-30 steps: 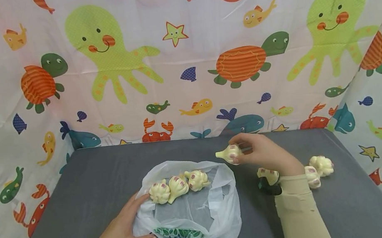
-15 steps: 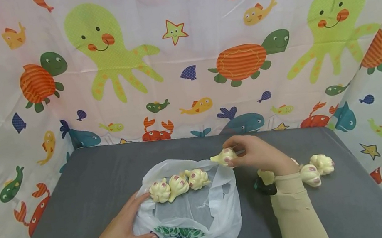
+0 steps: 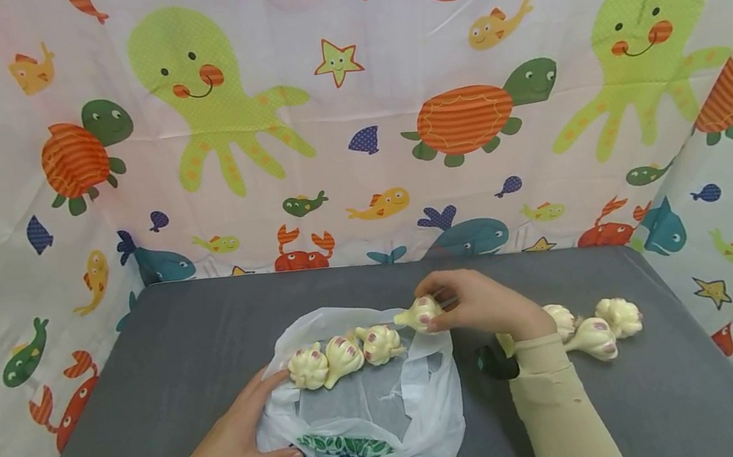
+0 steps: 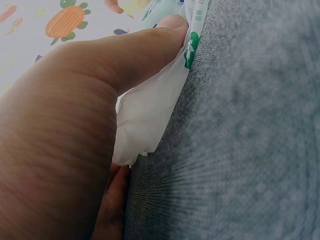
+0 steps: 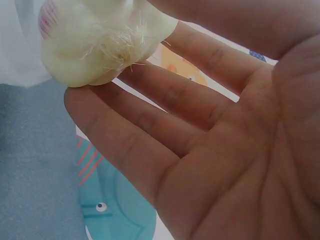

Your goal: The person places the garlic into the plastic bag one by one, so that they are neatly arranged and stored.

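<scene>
My right hand [image 3: 483,299] holds a garlic bulb [image 3: 419,315] between thumb and fingertips over the right back rim of a white plastic bag [image 3: 436,427]. Its pale stem points left, into the bag's opening. In the right wrist view, the root end of the garlic bulb [image 5: 102,47] shows at the fingertips. Inside the bag, 3 garlic bulbs [image 3: 344,360] lie in a row along the back. My left hand [image 3: 238,444] rests on the bag's left side with thumb and fingers spread. In the left wrist view, the thumb [image 4: 145,52] lies against the plastic.
Several more garlic bulbs [image 3: 592,339] lie on the grey table [image 3: 221,317] to the right, partly behind my right forearm. A dark wrist camera [image 3: 498,362] sits at that wrist. A sea-animal curtain [image 3: 303,21] hangs behind and beside the table.
My right hand has moved left with the garlic bulb, from right of the bag to over its rim. More of the bulbs at right now show. The left hand and bag stay put.
</scene>
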A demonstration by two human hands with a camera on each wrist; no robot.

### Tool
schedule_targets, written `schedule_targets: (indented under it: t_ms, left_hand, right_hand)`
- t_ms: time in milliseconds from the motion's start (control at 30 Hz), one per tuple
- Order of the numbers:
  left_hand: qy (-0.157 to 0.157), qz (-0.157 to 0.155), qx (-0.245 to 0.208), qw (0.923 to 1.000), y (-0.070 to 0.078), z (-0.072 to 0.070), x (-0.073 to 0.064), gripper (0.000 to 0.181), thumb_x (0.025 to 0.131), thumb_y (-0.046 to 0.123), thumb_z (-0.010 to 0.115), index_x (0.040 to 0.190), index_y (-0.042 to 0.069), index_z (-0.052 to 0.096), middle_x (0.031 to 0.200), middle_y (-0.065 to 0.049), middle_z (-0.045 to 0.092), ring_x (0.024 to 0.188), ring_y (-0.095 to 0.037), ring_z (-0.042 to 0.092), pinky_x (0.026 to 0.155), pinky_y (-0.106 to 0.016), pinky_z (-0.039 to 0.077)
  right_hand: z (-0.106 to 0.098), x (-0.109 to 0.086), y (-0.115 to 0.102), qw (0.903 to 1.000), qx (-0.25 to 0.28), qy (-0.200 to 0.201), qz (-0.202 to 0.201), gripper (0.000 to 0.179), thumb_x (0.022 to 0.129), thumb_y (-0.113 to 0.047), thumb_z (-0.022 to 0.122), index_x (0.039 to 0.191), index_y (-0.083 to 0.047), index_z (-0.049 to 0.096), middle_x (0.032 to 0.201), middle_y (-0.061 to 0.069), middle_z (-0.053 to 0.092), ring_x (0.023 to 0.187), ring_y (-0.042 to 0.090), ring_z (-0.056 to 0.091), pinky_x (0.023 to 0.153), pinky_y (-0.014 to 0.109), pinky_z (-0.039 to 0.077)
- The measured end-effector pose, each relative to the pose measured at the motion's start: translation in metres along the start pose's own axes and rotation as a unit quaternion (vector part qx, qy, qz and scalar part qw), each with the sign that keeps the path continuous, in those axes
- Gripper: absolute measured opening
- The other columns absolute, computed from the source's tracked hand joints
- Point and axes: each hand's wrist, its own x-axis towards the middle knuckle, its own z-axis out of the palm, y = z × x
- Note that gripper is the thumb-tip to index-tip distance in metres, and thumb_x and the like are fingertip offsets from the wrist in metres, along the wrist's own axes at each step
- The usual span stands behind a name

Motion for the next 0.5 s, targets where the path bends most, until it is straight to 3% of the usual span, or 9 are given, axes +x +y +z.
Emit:
schedule_targets:
  t_ms: [500]
  left_hand:
    - [0.001, 0.001, 0.003, 1.0, 0.0, 0.001, 0.0, 0.112, 0.08, 0.069, 0.09, 0.171, 0.034, 0.034, 0.178, -0.009, 0.026, 0.156, -0.039, 0.036, 0.11, -0.072, 0.042]
  right_hand:
    - [0.014, 0.012, 0.005, 0.9996, 0.009, -0.027, -0.008, 0.04, 0.091, -0.014, 0.09, 0.128, -0.011, 0.074, 0.121, 0.002, 0.075, 0.116, 0.027, 0.071, 0.1, 0.05, 0.059]
